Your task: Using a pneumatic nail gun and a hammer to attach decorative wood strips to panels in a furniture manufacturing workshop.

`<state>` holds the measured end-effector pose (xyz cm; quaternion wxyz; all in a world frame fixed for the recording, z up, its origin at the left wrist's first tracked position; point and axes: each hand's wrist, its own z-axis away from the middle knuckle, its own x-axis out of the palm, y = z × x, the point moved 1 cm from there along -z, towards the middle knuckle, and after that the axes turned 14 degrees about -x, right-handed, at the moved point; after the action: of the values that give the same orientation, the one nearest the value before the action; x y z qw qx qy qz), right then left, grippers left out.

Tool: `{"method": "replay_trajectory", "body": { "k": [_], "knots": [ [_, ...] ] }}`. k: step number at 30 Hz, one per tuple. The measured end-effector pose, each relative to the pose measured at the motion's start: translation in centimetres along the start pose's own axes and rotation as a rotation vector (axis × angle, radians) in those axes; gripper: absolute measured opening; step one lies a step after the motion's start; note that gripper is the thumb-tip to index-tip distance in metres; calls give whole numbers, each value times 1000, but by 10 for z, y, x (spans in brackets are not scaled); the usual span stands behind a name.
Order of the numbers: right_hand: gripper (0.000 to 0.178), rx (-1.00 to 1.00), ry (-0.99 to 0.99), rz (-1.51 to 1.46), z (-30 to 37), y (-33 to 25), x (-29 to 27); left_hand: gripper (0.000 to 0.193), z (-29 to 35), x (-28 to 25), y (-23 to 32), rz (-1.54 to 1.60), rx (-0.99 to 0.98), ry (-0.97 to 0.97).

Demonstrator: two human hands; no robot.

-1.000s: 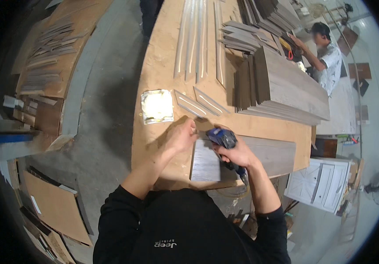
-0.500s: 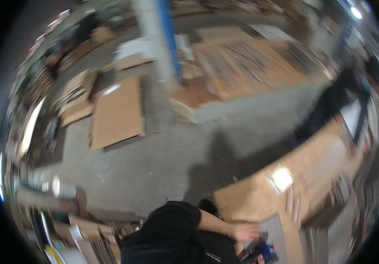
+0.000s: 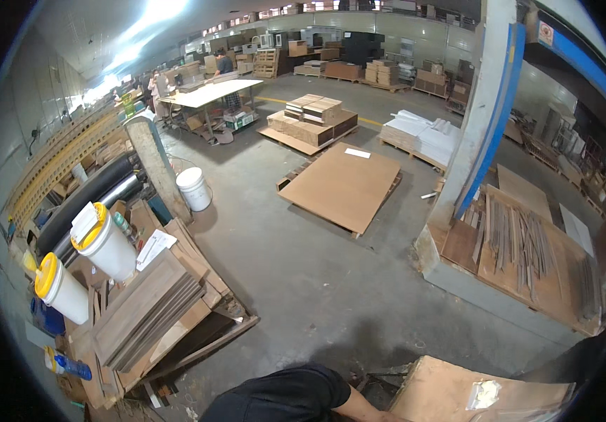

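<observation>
My left forearm [image 3: 361, 406], below a black sleeve [image 3: 282, 395], reaches toward the right and runs out at the lower edge. The left hand is cut off there, and no part of my right hand shows. Nearest to the forearm is a light-brown board worktop [image 3: 423, 394], with a small whitish square sheet [image 3: 484, 395] lying on it. Whatever either hand touches or holds is outside the picture.
A stack of grey-brown panels [image 3: 148, 309] and white buckets with yellow lids [image 3: 109, 246] stand at left. A low pallet bears brown board [image 3: 345, 184]. Beside a blue-edged pillar [image 3: 475, 126], strips [image 3: 521, 243] lie on a platform. Another person [image 3: 224, 63] stands far off.
My view has swung to the left and steadied. My left hand, seen earlier over a grey panel, and the blue-and-black tool beside it have passed out below the lower edge.
</observation>
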<state>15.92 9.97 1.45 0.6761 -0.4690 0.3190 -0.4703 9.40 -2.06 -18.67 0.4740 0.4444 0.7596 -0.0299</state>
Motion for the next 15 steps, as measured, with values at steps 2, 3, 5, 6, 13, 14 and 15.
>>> {"method": "replay_trajectory", "body": {
  "k": [2,3,5,6,13,14,15],
  "knots": [
    [35,9,1,4,7,2,0,62,-6,2,-4,-42,12,14],
    [35,12,5,7,9,2,0,62,-5,5,-3,-61,22,22],
    [35,20,21,15,14,0,-1,62,-5,12,-4,-93,44,40],
    [35,22,31,17,14,-1,0,62,-5,12,-6,-109,58,48],
    [33,89,79,31,17,-2,6,63,14,16,9,-205,99,87],
    [33,103,89,28,18,-2,8,63,18,13,13,-213,106,86],
    [33,114,88,31,16,-2,10,63,18,10,14,-232,104,91]
  ]
}}
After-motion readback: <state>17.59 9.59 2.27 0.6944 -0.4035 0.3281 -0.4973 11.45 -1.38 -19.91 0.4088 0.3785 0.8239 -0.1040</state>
